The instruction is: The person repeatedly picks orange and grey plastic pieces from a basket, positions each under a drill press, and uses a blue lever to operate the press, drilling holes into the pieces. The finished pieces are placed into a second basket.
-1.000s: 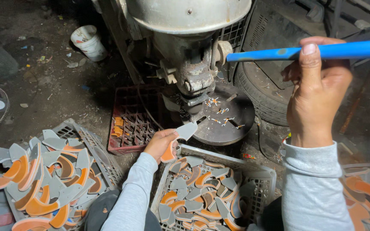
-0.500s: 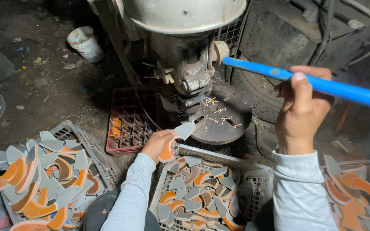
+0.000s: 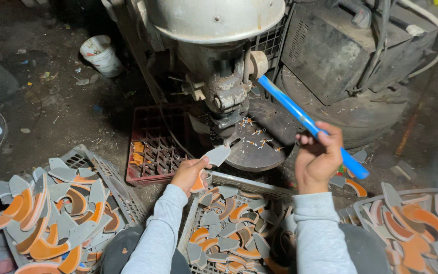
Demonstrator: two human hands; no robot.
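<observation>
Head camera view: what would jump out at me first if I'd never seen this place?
Probably the bright blue lever, slanting down from the grimy grey press machine at top centre, gripped by the right hand. Next, the left hand holding a grey and orange curved piece by the machine's round plate. Crates heaped with similar pieces fill the bottom.

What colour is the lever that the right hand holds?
Bright blue; the lever in the right hand shows clearly in the head view.
</observation>
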